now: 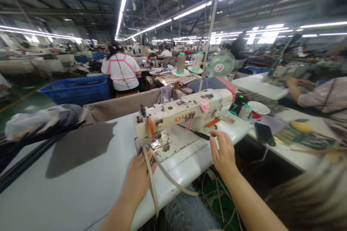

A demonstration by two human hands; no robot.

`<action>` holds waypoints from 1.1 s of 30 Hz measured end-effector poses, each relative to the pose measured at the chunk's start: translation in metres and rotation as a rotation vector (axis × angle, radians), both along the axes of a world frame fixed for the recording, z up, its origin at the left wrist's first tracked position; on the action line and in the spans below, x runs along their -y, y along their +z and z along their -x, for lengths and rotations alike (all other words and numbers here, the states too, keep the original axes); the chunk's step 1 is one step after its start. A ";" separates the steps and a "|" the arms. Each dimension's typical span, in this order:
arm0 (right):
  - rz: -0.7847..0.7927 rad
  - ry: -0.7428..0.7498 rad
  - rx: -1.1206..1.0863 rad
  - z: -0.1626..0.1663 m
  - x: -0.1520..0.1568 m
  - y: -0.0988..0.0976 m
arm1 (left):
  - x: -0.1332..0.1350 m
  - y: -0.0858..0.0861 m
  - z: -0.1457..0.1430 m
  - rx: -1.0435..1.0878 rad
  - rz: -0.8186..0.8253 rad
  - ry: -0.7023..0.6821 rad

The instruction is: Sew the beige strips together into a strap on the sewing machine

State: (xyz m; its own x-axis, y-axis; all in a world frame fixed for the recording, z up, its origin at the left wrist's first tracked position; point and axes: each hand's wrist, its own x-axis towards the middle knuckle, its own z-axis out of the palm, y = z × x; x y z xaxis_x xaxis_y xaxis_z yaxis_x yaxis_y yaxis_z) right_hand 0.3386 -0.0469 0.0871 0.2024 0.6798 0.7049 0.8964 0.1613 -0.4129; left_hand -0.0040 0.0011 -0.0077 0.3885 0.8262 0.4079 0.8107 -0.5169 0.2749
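Left hand (139,177) pinches beige strap (151,184); right hand (223,153) open, empty — sewing machine (181,115) reads "DU…", rest hidden.

A long, narrow beige strap (151,177) runs out from under the presser foot of the cream sewing machine (184,115), lies flat across the white table (81,180) in two strands, then droops over its near edge.
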 end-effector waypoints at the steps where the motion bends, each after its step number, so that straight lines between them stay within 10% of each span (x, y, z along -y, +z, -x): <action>1: 0.055 -0.054 -0.028 -0.009 0.014 -0.020 | 0.000 -0.001 0.001 -0.018 0.001 -0.010; 6: 0.384 -0.404 -0.207 -0.078 0.072 -0.101 | -0.006 -0.014 0.008 -0.070 -0.030 -0.049; 12: 0.733 -0.688 -0.370 -0.158 0.120 -0.134 | -0.014 -0.022 0.014 -0.073 -0.021 -0.084; 16: 0.950 -0.505 -0.411 -0.156 0.125 -0.145 | -0.009 -0.010 0.010 -0.078 -0.006 -0.054; 25: 1.282 0.329 -0.328 -0.036 0.119 -0.179 | -0.006 0.006 -0.001 0.000 0.071 -0.017; 33: 1.473 0.206 -0.156 -0.041 0.147 -0.193 | -0.003 0.008 -0.006 0.075 0.104 -0.010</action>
State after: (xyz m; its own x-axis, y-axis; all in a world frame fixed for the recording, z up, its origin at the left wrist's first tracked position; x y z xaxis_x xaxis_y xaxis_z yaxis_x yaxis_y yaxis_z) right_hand 0.3800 -0.1939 -0.1057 0.0240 0.7682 -0.6397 0.8429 -0.3596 -0.4002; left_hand 0.0023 0.0045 0.0003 0.3685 0.8618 0.3486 0.7810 -0.4904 0.3867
